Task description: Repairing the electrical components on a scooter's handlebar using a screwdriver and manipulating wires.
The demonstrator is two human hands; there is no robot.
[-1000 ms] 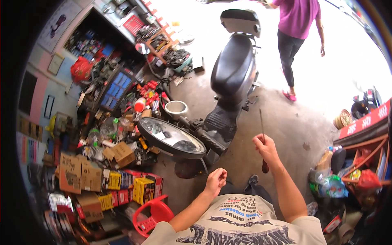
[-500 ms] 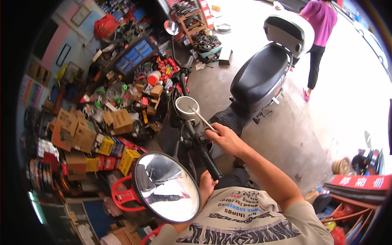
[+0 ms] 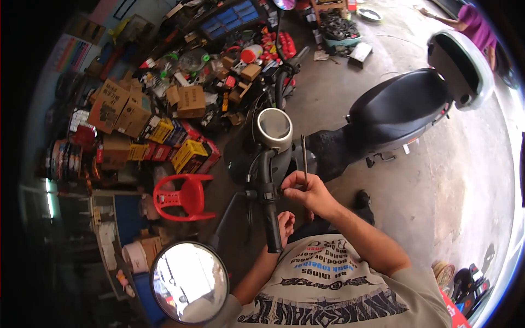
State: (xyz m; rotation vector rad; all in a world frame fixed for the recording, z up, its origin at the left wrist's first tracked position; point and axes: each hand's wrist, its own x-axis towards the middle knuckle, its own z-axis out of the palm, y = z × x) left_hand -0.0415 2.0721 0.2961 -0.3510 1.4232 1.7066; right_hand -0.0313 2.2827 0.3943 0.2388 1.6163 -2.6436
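Note:
Between the thumb and fingers of my right hand (image 3: pixel 313 195) a thin metal rod (image 3: pixel 304 156) stands nearly upright. It looks like a screwdriver shaft; its lower end is hidden in the hand. This hand is beside the black handlebar grip (image 3: pixel 272 221) of an electric scooter. Lower down, close to the grip's far side, my left hand (image 3: pixel 285 225) has its fingers curled together, and I cannot make out what is in them. Ahead of both hands is the scooter's round, pale-rimmed display (image 3: pixel 274 127). A round mirror (image 3: pixel 190 281) on a black stalk reaches out to the left.
The scooter's black seat (image 3: pixel 402 101) and grey rear box (image 3: pixel 459 68) extend to the right. A red plastic chair (image 3: pixel 191 194) stands at left, near piled cardboard boxes (image 3: pixel 188 101) and loose parts. A person in a purple shirt (image 3: pixel 477 24) is at the far right.
The rod has swung from slanting over the display to upright beside it. My right hand has moved nearer the grip. My view has turned, and the left hand now shows more fully.

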